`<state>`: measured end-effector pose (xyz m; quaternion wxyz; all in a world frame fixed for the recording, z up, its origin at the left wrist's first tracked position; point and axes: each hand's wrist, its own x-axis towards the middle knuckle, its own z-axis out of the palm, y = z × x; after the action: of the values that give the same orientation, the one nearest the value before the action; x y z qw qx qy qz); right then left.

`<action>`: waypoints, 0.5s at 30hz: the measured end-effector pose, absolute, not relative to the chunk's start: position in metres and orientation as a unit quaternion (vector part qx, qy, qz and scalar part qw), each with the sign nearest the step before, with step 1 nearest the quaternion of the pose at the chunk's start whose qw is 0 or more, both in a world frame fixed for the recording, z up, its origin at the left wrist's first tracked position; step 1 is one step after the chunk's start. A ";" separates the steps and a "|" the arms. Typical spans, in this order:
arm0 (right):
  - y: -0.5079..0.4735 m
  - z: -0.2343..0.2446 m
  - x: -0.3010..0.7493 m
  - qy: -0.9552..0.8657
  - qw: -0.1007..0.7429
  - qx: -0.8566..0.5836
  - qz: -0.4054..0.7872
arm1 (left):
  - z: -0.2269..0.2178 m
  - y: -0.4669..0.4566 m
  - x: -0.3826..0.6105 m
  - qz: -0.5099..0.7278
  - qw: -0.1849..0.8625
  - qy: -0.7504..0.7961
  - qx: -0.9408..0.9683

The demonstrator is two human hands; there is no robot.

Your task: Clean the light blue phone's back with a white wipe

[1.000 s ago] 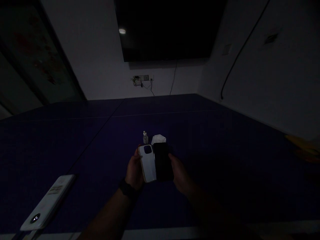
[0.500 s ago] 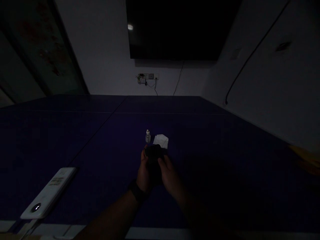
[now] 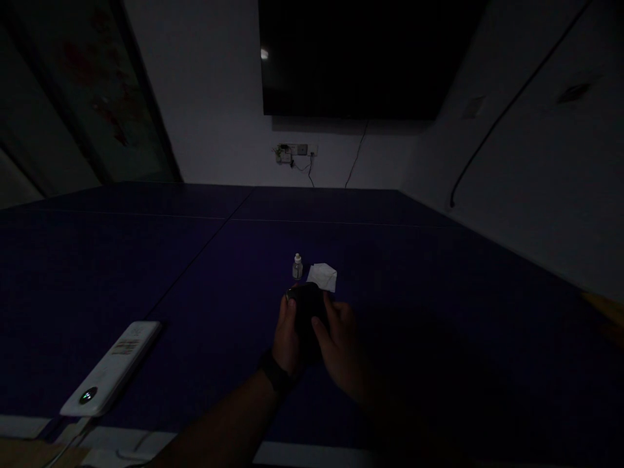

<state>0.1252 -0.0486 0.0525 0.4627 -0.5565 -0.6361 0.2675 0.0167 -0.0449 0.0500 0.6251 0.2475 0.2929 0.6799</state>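
Between my two hands is a dark object with rounded corners [image 3: 309,315]; its kind is lost in the dim light. My left hand [image 3: 286,335], with a dark band at the wrist, wraps its left side, thumb on top near the upper edge. On the opposite side my right hand [image 3: 340,344] grips it, the thumb lying across its face and the other fingers bent at the edge. Just beyond stand a small clear bottle with a white cap [image 3: 297,267] and a folded white cloth or paper [image 3: 324,276], both on the dark blue table [image 3: 219,279].
A white power bank [image 3: 112,369] with a lit round display lies at the left front, a cable [image 3: 73,442] running from its near end. On the wall are a large black screen [image 3: 365,58] and sockets with wires [image 3: 295,151]. Something yellow [image 3: 604,309] shows at right.
The view has swung slightly left, so everything sits farther right. My right hand's fingers have shifted along the dark object's right edge, and the object is turned slightly. Both hands keep hold.
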 end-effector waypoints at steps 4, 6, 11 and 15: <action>-0.019 0.067 0.129 -0.589 0.504 -0.535 0.335 | 0.052 -0.049 0.019 0.664 0.654 0.282 0.227; -0.007 0.075 0.127 -0.573 0.499 -0.505 0.410 | 0.051 -0.049 0.019 0.652 0.666 0.277 0.234; -0.001 0.082 0.120 -0.570 0.484 -0.471 0.467 | 0.045 -0.048 0.017 0.645 0.665 0.278 0.254; -0.009 0.085 0.117 -0.562 0.501 -0.481 0.448 | 0.043 -0.046 0.014 0.646 0.658 0.286 0.259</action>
<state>0.1171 -0.0089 0.0846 0.5015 -0.4811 -0.5624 0.4480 0.0143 -0.0464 0.0427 0.6582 0.2593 0.2858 0.6464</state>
